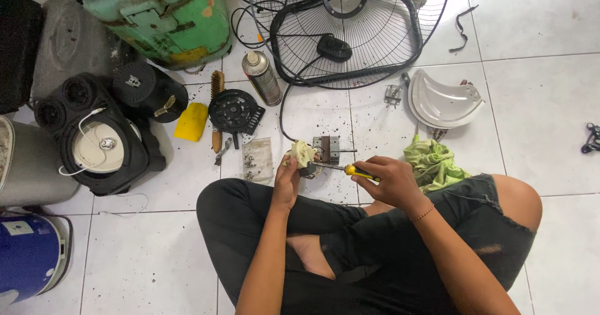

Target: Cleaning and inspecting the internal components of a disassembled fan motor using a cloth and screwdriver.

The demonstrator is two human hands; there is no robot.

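Note:
My left hand (287, 182) grips a small cream-coloured fan motor part (304, 154) just above my crossed legs. My right hand (391, 180) holds a screwdriver with a yellow handle (359, 172); its thin shaft points left and its tip touches the part. Just behind the part, a small metal motor core with a protruding shaft (328, 149) lies on the white tiled floor (550, 115). A crumpled green cloth (432, 162) lies by my right wrist.
A black wire fan guard (350, 34) with its cable lies ahead. A spray can (263, 77), black round cover (234, 110), yellow piece (191, 122), small bag of screws (257, 159), white curved fan blade (442, 100), green tank (164, 16) and black appliance (100, 141) surround me.

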